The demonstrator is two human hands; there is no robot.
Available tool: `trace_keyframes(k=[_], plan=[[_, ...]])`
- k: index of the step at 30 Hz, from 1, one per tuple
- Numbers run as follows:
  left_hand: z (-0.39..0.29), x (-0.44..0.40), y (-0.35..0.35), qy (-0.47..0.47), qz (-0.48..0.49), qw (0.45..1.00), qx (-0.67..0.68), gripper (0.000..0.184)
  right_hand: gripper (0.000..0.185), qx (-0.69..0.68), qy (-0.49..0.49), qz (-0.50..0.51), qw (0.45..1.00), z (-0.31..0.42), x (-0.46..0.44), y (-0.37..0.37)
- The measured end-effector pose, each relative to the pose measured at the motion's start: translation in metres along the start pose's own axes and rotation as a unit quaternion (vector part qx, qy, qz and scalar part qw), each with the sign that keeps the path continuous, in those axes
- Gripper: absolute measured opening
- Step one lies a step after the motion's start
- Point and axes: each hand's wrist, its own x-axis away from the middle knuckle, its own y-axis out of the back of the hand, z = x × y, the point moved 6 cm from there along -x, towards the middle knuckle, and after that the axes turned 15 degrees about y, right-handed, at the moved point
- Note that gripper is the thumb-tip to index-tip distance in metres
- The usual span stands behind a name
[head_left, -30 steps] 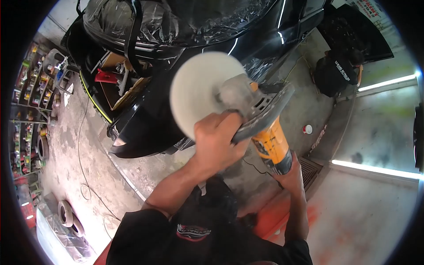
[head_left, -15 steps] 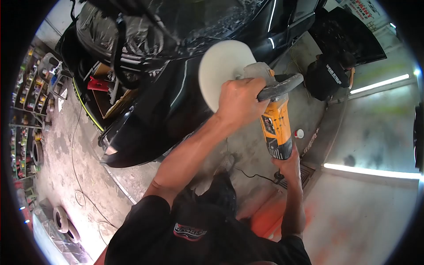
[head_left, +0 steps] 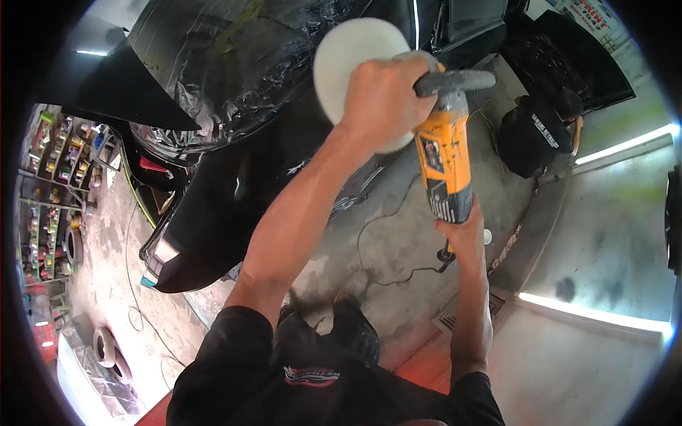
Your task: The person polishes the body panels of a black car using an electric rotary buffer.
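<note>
I hold a yellow and black polisher [head_left: 445, 150] with both hands. My left hand [head_left: 386, 99] is wrapped around the front end by the black loop handle [head_left: 458, 82]. Around the rear end of the body my right hand [head_left: 463, 231] is closed. A round white polishing pad [head_left: 348, 53] faces the black car [head_left: 234, 188]; whether it touches the paint I cannot tell. Clear plastic film [head_left: 263, 92] covers part of the car. The polisher's cord [head_left: 408, 277] drops from its rear to the floor.
A glossy black panel [head_left: 106, 78] juts in at upper left. Shelves of cans and bottles [head_left: 60, 170] line the left side, with tires [head_left: 104, 346] below. A person in a black shirt [head_left: 533, 135] crouches at right beside a black car panel [head_left: 568, 53]. A cord [head_left: 135, 298] crosses the floor.
Both hands and the polisher have moved up in the view, away from my body. The glossy black panel now shows at upper left, covering part of the car front.
</note>
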Motion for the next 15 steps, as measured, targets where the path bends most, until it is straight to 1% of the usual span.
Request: trace_keyframes(k=[2,3,5,7,8,9,11,13,15], plan=[[-0.004,-0.018,-0.005,-0.012,-0.011,1.000,0.009,0.025,0.057,0.007,-0.018,-0.002,1.000,0.004,-0.019,0.004],[-0.005,-0.024,-0.007,-0.006,-0.007,1.000,0.002,0.022,0.057,-0.024,-0.005,-0.005,1.000,0.000,-0.025,0.002],[-0.008,-0.018,-0.003,-0.010,-0.010,1.000,-0.015,0.021,0.059,-0.006,0.005,0.005,1.000,-0.002,-0.023,0.002],[-0.008,0.001,0.005,-0.003,-0.004,0.999,-0.051,0.020,0.062,0.001,0.033,0.016,0.999,-0.008,-0.014,-0.002],[-0.006,0.020,0.009,0.009,0.006,0.997,-0.076,0.020,0.064,0.000,0.053,0.022,0.998,-0.021,0.000,-0.005],[-0.004,0.043,0.016,0.028,0.016,0.997,-0.073,0.020,0.066,0.000,0.073,0.028,0.997,-0.028,0.013,-0.006],[-0.006,0.087,0.036,0.070,0.038,0.993,-0.084,0.021,0.069,-0.028,-0.033,0.112,0.993,-0.029,0.039,-0.015],[-0.014,0.128,0.054,0.102,0.061,0.987,-0.104,0.019,0.071,-0.036,-0.082,0.172,0.981,-0.034,0.071,-0.026],[-0.020,0.149,0.062,0.113,0.083,0.984,-0.111,0.018,0.073,-0.021,-0.068,0.208,0.976,-0.043,0.097,-0.037]])
